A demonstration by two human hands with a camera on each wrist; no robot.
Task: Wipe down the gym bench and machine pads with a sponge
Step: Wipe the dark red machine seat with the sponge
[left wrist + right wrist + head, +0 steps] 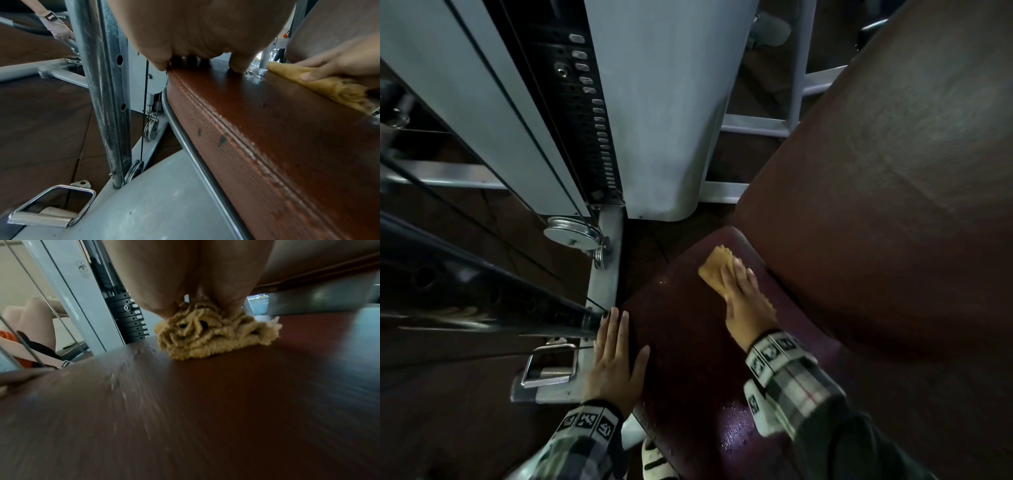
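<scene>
Sponge under our right hand sits on the far part of the maroon seat pad, close to the gap below the tilted back pad. Our fingers lie straight over its top and press it flat; the right wrist view shows the tan, ropey material bulging out from under the hand. Our left hand rests open along the seat's left edge, fingers straight down the stitched side and thumb on top, bracing us rather than gripping.

Droplets glisten on the vinyl between the sponge and the seat's near end, so we judge this pass is partly done. To do it well, we should keep the palm low and the pressure even, so that the whole underside stays in contact. Long, overlapping strokes from the back seam toward the near edge ought to gather the water instead of scattering it. The stitched border beneath our left fingers looks worn and likely traps grime, so it deserves a slower pass along its length. The left hand will probably need to lift clear when we reach that strip. Beside the seat stand the weight stack and a metal cable handle, both apart from the sponge.
</scene>
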